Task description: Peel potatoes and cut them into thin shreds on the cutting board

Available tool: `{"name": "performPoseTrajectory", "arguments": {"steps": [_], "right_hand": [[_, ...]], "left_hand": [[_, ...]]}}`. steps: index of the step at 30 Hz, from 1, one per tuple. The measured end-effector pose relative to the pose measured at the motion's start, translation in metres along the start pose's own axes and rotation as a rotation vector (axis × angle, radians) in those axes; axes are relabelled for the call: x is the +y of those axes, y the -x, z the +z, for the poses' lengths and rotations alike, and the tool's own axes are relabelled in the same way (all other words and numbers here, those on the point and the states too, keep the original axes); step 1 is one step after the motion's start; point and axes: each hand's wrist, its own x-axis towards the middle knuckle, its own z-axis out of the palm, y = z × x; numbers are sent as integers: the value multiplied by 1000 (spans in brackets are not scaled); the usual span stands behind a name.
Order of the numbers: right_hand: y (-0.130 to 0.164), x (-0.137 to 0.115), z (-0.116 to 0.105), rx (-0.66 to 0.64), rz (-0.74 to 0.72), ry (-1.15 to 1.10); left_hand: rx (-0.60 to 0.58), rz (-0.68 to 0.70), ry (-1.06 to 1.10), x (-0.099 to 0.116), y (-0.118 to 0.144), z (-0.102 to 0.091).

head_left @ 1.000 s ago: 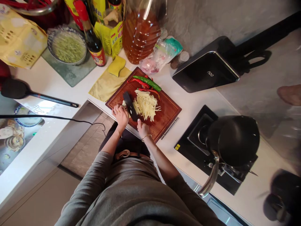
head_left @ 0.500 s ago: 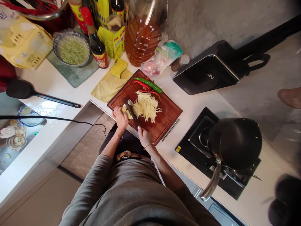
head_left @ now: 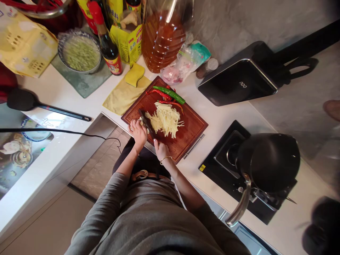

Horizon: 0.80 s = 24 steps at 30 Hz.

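Observation:
My right hand (head_left: 161, 149) is closed round the handle of a dark kitchen knife (head_left: 146, 123). Its blade stands on edge over the left part of a brown wooden cutting board (head_left: 187, 141). Beside the blade, my left hand (head_left: 138, 132) presses curled fingers on a pale piece of potato, mostly hidden under them. To the right of the knife lies a heap of thin potato strips (head_left: 167, 120). A green chili pepper (head_left: 170, 94) and several red chili peppers (head_left: 162, 94) lie along the board's far edge.
A black pot (head_left: 268, 163) stands on the stove (head_left: 225, 152) at right. Behind the board are a knife block (head_left: 239, 83), an oil jug (head_left: 163, 42), a sauce bottle (head_left: 108, 46) and a yellow cloth (head_left: 119, 94). Leftward lie a bowl (head_left: 79, 53) and a black spatula (head_left: 47, 106).
My left hand has shifted slightly right and now covers more of the potato piece. The knife has moved a little left with my right hand. The view has shifted slightly.

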Motion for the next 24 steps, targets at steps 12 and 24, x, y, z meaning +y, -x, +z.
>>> {"name": "performPoseTrajectory", "arguments": {"steps": [12,24], "right_hand": [[-5,9,-2,138,-87,-101],[-18,-1,-11,75,41,41]], "left_hand": [[12,22,2,6,-1,-11],[-82,146,-7,8,-14,-19]]}}
